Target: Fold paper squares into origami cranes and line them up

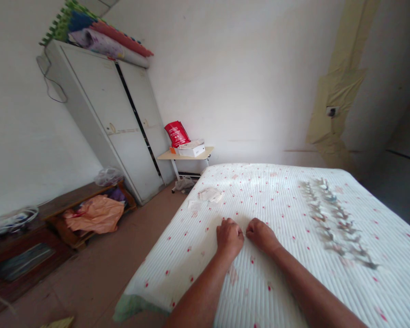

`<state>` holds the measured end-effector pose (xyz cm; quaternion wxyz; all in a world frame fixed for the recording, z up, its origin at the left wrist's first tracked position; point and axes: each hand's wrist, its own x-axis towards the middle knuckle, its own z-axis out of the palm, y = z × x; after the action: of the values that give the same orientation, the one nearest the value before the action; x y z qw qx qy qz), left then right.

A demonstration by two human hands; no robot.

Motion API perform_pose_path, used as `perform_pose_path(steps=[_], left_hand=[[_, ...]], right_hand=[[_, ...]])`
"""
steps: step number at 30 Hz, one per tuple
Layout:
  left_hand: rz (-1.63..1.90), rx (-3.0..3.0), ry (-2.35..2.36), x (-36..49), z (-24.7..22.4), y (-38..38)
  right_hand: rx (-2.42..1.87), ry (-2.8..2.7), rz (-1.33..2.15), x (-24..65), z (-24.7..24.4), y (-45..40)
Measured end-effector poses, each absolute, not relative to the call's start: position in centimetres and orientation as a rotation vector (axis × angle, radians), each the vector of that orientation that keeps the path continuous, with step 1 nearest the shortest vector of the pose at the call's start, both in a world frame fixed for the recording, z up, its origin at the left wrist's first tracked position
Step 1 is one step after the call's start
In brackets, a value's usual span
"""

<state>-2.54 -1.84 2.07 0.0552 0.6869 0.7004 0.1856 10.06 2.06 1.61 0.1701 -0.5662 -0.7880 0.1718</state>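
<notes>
My left hand (230, 238) rests with curled fingers on the white ribbed bed cover (198, 255), which has small red dots. Just to its right, my right hand (262, 234) is also closed, its knuckles upward. A narrow gap separates the two hands; whatever the fingers may hold is hidden or too small to make out. Beyond my left hand lies a crumpled clear plastic bag (210, 195) with a flat, whitish piece (202, 205) beside it. Two rows of several small grey-brown figures (341, 218), blurred, stand on the cover to the right.
A small table (164, 156) by the wall bears a red bag (176, 133) and a white box (192, 151). The grey cabinet (99, 109) stands at the left, near a low wooden cabinet (59, 228) with an orange bag (95, 214). A wall socket (332, 111) is at the right.
</notes>
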Motion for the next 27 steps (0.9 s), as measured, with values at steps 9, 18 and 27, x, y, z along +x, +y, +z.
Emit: perform_pose_path(steps=[9,18,27], left_hand=[[0.585,2.021,2.192,-2.3,1.7,-1.7],[0.593,1.881,2.208,-2.8,2.0,-1.3],[0.549,1.745,2.223,-3.4,1.7,-0.6]], right_hand=[[-1.689,-2.282,0.454,9.8,2.0,2.2],[-1.769,-2.21,0.481,9.6,1.9,2.2],[-1.646,-2.2,0.587,10.4,1.5,2.8]])
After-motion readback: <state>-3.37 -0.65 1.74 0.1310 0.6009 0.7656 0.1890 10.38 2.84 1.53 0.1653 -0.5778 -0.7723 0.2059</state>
